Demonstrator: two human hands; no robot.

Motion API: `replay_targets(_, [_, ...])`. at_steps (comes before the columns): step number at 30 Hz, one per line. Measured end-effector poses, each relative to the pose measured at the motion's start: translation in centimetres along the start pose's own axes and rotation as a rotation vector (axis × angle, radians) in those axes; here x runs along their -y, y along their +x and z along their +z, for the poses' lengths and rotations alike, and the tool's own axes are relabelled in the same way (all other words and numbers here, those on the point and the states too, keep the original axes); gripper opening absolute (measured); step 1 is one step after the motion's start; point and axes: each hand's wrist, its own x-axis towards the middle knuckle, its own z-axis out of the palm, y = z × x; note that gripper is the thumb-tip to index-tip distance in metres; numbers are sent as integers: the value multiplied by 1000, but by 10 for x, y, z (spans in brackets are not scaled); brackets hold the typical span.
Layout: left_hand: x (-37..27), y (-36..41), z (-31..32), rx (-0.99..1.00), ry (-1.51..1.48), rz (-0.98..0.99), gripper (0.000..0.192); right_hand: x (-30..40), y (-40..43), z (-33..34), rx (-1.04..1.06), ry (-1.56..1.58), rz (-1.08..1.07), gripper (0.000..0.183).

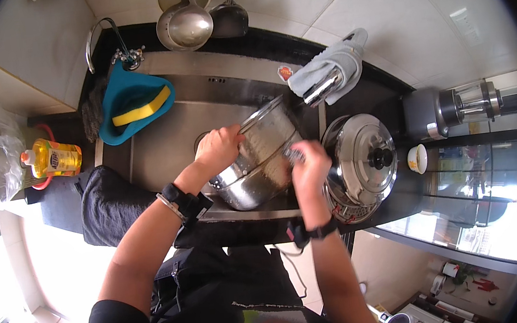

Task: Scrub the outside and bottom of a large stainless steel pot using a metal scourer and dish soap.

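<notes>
A stainless steel pot (pixel 246 182) lies tilted in the metal sink (pixel 163 134), its wall wet with spots of foam. My left hand (pixel 220 149) grips the pot at its upper left edge. Against the pot's right side, my right hand (pixel 309 160) holds a steel wool scrubber (pixel 294 154), slightly blurred. A blue sink caddy (pixel 139 132) hangs from the faucet (pixel 127 56) with a yellow and green sponge (pixel 143 109) in it.
Right of the sink stand a steel pot lid (pixel 364 158), a small bowl (pixel 417 159) and a blender (pixel 432 113). A grey cloth (pixel 338 64) wraps a metal spout behind. Left are a dish soap bottle (pixel 57 158) and a dark towel (pixel 113 203). Ladles (pixel 191 24) hang above.
</notes>
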Motion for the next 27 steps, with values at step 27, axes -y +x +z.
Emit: replay_targets(27, [-6, 4, 5, 10, 3, -19, 22, 65, -29, 21, 369, 138, -303, 18])
